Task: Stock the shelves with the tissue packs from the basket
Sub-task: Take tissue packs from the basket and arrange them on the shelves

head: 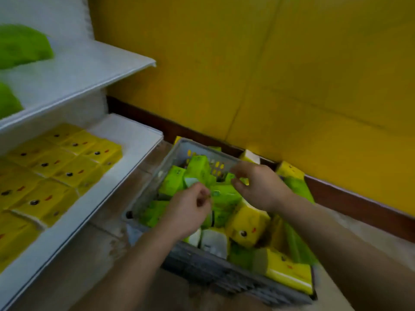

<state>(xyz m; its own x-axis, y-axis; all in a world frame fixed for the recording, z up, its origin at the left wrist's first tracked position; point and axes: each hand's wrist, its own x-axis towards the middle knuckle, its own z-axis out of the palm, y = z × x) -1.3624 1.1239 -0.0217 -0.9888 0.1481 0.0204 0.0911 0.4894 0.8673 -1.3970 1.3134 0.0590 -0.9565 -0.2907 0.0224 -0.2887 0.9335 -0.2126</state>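
Both hands reach into the grey basket (pixel 179 151) on the floor: my left hand (pixel 187 208) has its fingers curled, though blur hides whether it pinches anything, and my right hand (pixel 258 185) hovers with loose, part-spread fingers, holding nothing. Beneath them lie jumbled green tissue packs (pixel 173 182) and yellow tissue packs (pixel 247 225), some spilling over the right rim. Farther left, the lower white shelf (pixel 134 140) holds yellow packs in rows (pixel 56 167); the upper shelf (pixel 89 70) carries green items (pixel 20 46) before a yellow wall (pixel 292 63).
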